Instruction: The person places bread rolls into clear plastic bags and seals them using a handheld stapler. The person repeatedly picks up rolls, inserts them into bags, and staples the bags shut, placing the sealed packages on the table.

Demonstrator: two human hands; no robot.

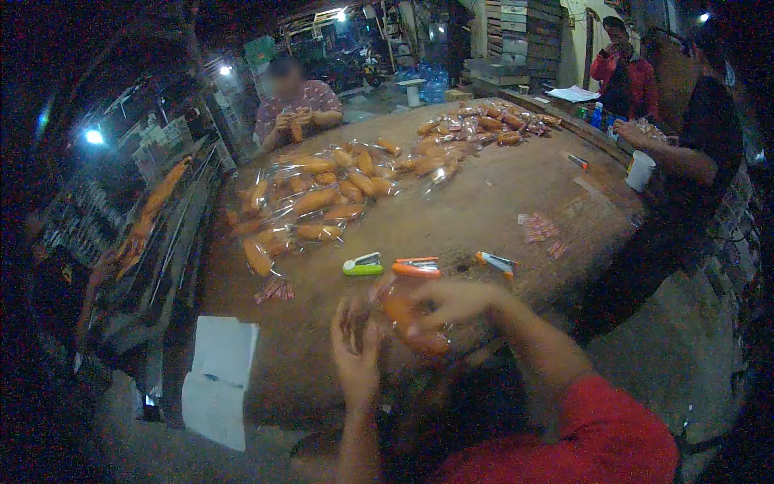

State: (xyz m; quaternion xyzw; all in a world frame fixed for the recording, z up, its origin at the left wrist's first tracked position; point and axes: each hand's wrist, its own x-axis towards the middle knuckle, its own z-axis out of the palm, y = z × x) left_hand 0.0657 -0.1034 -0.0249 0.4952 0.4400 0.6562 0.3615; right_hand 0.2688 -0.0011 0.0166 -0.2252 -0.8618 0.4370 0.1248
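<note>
My right hand, blurred by motion, grips a bread roll in clear plastic at the near side of the wooden table. To its left, my left hand is raised with thumb and fingers apart; no held thing shows in it. Just beyond my hands lie a green and white stapler, an orange stapler and another stapler with orange ends. Small pink printed slips are to the left, and more pink slips lie to the right.
Many bagged rolls cover the table's left side, with another heap at the back. An open notebook with a pen lies at the left edge. One person sits opposite; others are at right, near a white cup.
</note>
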